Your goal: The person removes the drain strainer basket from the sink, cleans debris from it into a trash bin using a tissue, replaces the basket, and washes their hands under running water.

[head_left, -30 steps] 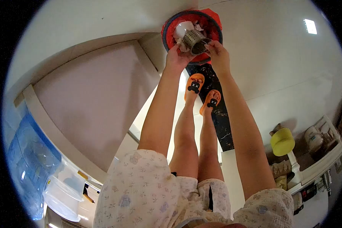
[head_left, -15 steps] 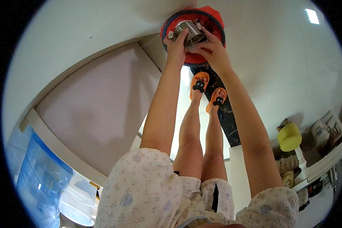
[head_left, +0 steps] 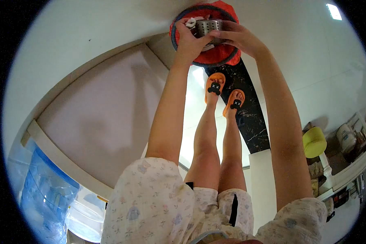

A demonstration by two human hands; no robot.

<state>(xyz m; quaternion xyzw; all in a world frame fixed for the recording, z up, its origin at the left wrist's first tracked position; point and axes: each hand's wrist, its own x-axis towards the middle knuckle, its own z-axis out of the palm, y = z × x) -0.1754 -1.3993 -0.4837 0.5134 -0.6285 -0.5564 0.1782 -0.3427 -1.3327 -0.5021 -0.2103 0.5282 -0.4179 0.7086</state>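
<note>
Both my hands are over a trash can [head_left: 175,45] with a dark rim and a red bag [head_left: 223,51] lining it. Between them is a perforated metal strainer basket [head_left: 208,27], lying on its side. My left hand [head_left: 190,40] is closed on the strainer's near left side, its thumb reaching along the lower edge. From the right, my right hand [head_left: 240,37] grips the other end, fingers bent around it. White crumpled scraps [head_left: 190,22] show beside the strainer, near my left fingertips. Some of the bin's contents are hidden by my hands.
Orange slippers [head_left: 214,87] are on my feet, by a black marbled floor strip [head_left: 252,122]. A pale door panel [head_left: 97,118] stands to the left, with a blue water jug [head_left: 49,191] at lower left. A yellow-green container [head_left: 314,142] sits on a cluttered shelf at right.
The strainer has turned and its perforated side now faces me more. My right hand has swung out to the strainer's right side, and my left thumb has moved across its lower edge.
</note>
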